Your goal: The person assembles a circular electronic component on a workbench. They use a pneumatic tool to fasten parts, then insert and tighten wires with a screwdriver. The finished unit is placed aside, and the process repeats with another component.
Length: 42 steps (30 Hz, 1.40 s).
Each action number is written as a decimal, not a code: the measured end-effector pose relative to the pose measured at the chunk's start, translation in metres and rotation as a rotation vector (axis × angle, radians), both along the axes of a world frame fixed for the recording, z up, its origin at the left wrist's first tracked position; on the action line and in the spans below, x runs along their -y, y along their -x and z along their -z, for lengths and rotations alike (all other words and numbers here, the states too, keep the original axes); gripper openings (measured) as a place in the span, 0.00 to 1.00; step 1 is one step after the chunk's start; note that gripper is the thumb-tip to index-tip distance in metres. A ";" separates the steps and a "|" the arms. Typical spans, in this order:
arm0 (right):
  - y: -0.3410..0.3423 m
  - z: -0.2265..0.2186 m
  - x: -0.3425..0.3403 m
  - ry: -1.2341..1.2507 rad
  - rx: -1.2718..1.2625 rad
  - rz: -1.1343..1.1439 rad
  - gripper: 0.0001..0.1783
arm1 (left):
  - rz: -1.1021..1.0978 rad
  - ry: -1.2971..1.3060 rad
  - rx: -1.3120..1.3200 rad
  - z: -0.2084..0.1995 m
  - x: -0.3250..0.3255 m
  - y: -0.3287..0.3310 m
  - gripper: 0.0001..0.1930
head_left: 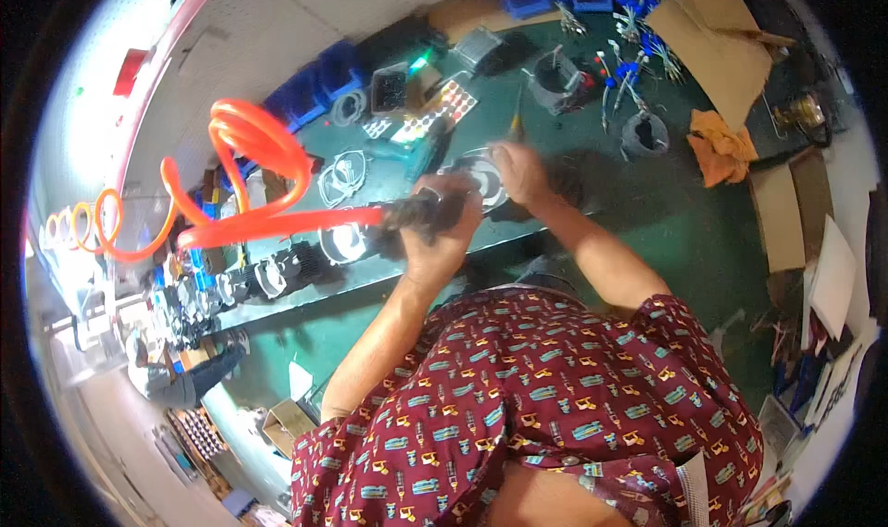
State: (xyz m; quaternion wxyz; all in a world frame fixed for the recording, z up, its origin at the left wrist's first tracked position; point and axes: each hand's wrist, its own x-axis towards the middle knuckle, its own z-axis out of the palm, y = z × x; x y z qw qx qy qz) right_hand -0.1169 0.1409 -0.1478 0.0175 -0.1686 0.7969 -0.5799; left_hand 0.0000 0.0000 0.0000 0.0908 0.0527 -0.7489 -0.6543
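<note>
Left hand (449, 236): is gripping tool (409, 214), hose (287, 225) trailing toward nine o'clock. Right hand (522, 172): is touching ring (492, 189) around two o'clock, likely steadying it; grip unclear.

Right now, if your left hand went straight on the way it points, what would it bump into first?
Most likely the round, pale part just beyond the fingers of the left hand. Blur makes the depth hard to judge, so they may already be touching.
</note>
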 end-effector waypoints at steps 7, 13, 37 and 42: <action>0.004 -0.002 0.003 -0.031 -0.148 0.005 0.17 | -0.199 0.205 -0.144 -0.081 0.078 -0.016 0.13; -0.040 -0.086 0.052 -0.188 -0.557 0.241 0.16 | -0.463 0.133 -0.237 -0.090 0.215 -0.061 0.09; -0.131 -0.006 0.259 -0.075 -0.139 -0.083 0.21 | -0.269 -0.010 -0.226 -0.025 0.305 -0.077 0.13; -0.132 -0.009 0.262 -0.164 -0.033 -0.077 0.25 | -0.144 0.081 -0.076 -0.044 0.295 -0.040 0.09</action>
